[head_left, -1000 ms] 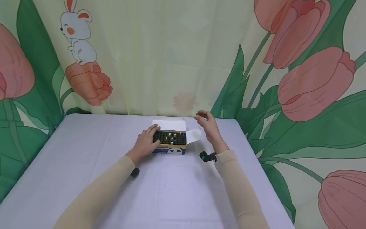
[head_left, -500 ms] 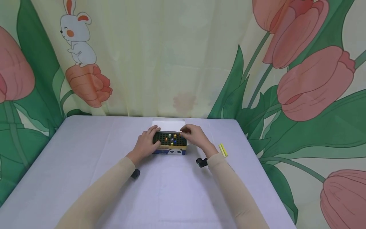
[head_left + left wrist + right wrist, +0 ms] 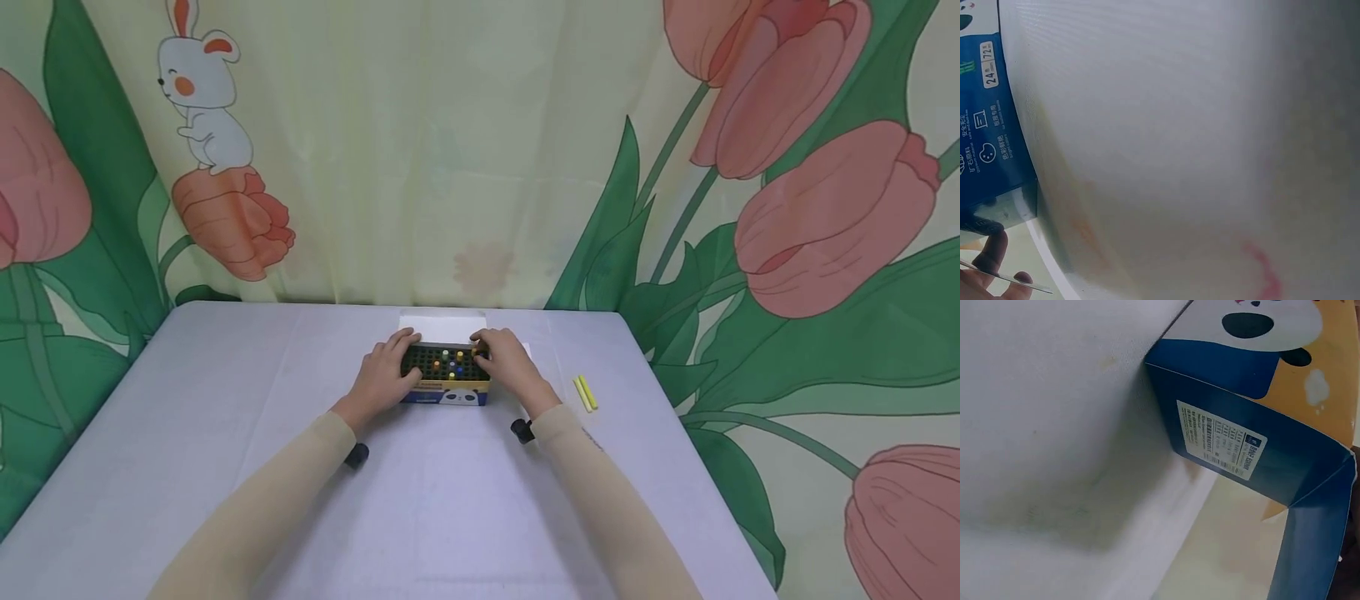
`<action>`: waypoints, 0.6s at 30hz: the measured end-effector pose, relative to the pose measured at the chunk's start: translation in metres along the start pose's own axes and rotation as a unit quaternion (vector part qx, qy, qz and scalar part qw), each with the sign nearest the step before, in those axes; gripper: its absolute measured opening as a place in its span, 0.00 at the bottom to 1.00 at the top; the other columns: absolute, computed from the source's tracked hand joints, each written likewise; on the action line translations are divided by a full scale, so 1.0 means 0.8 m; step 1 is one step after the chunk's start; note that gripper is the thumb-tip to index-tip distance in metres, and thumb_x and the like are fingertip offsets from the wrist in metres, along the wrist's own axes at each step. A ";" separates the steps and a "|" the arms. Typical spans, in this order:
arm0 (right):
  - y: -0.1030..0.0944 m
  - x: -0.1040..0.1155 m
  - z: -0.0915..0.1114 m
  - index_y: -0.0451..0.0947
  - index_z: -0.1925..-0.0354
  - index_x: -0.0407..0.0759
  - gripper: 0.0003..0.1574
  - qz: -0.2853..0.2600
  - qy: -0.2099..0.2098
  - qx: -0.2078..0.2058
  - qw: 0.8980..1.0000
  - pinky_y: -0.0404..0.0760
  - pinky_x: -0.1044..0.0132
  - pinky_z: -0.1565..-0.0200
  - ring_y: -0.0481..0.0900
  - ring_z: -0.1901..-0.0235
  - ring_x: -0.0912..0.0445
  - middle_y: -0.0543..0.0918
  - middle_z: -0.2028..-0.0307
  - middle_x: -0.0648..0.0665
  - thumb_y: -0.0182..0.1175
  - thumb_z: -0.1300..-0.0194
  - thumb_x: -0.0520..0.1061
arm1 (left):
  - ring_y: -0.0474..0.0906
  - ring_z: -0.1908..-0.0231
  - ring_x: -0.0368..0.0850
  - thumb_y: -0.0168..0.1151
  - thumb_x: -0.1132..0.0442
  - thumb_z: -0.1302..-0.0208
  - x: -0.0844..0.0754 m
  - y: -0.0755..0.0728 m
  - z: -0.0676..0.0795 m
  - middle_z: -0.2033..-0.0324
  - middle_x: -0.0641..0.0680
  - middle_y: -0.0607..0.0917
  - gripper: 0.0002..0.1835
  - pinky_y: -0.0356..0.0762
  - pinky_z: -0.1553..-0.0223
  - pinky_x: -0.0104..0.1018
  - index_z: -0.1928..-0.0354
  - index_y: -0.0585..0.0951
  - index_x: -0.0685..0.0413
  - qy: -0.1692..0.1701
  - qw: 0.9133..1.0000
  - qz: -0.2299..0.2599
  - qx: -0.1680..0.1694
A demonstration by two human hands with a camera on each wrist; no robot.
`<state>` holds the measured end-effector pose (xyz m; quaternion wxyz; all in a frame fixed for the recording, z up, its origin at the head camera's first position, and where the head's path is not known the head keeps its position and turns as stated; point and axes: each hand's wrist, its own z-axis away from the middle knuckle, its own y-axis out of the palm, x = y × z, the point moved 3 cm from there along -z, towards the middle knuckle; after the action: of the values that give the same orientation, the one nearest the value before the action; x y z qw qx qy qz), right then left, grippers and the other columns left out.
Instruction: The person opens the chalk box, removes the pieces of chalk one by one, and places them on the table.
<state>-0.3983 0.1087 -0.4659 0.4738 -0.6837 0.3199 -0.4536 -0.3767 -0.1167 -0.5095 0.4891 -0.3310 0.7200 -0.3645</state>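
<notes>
At the table's far middle stands an opened cardboard box (image 3: 465, 393) with a panda print, blue and yellow. Its black holder (image 3: 427, 354) has rows of holes, with several short coloured sticks, apparently chalk, standing upright in them. My left hand (image 3: 382, 375) grips the box's left end, thumb in front and fingers behind; fingertips (image 3: 991, 253) show beside its side flap in the left wrist view. My right hand (image 3: 508, 362) bends over the holder's right end, thumb and forefinger down among the sticks. Whether it pinches one is hidden. In the right wrist view only the box's labelled end (image 3: 1229, 437) shows.
Two yellow sticks (image 3: 586, 393) lie side by side on the white tablecloth (image 3: 450, 500), right of my right wrist. The box's white lid (image 3: 442, 325) is folded back towards the far table edge. A flower-printed curtain (image 3: 420, 167) hangs behind.
My right hand has come down and left from above the box's right side to the holder's right end. The yellow sticks have come into sight beside the arm. My left hand keeps its place.
</notes>
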 end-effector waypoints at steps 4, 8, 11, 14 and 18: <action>-0.001 0.000 0.001 0.77 0.52 0.49 0.17 -0.010 0.034 -0.023 0.999 0.73 0.60 0.55 0.72 0.59 0.54 0.84 0.62 0.52 0.65 0.40 0.47 | 0.68 0.43 0.59 0.50 0.48 0.43 0.000 0.002 0.000 0.30 0.49 0.61 0.35 0.63 0.45 0.62 0.31 0.63 0.42 -0.001 1.000 -0.001 0.001; -0.004 -0.002 0.005 0.75 0.57 0.51 0.14 -0.003 0.054 -0.020 0.998 0.72 0.60 0.61 0.71 0.62 0.54 0.82 0.67 0.53 0.66 0.41 0.49 | 0.68 0.43 0.59 0.50 0.49 0.43 -0.001 0.002 -0.001 0.30 0.49 0.60 0.35 0.63 0.45 0.62 0.31 0.63 0.43 -0.001 1.000 0.001 0.001; -0.006 -0.003 0.005 0.79 0.60 0.51 0.10 0.009 0.043 0.008 0.999 0.72 0.62 0.63 0.70 0.64 0.55 0.78 0.70 0.52 0.65 0.40 0.49 | 0.67 0.43 0.59 0.50 0.48 0.43 -0.002 0.001 -0.001 0.30 0.49 0.61 0.35 0.63 0.44 0.61 0.31 0.63 0.42 -0.004 1.000 -0.002 0.001; -0.008 -0.003 0.004 0.82 0.59 0.50 0.09 0.021 0.032 0.033 0.999 0.73 0.63 0.62 0.70 0.64 0.55 0.78 0.71 0.52 0.64 0.39 0.47 | 0.67 0.43 0.58 0.50 0.48 0.43 -0.002 0.001 -0.001 0.30 0.48 0.61 0.35 0.63 0.44 0.61 0.31 0.63 0.42 -0.004 1.000 -0.002 0.001; -0.010 0.005 0.003 0.81 0.59 0.47 0.07 0.090 -0.008 0.049 0.995 0.75 0.63 0.61 0.73 0.65 0.56 0.81 0.68 0.50 0.61 0.36 0.45 | 0.68 0.43 0.58 0.50 0.49 0.43 -0.004 0.000 -0.001 0.30 0.49 0.61 0.35 0.63 0.44 0.61 0.31 0.63 0.43 -0.004 1.000 -0.001 0.001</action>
<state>-0.3948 0.1085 -0.4576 0.5485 -0.6311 0.3539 -0.4191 -0.3764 -0.1141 -0.5077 0.4919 -0.3327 0.7175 -0.3640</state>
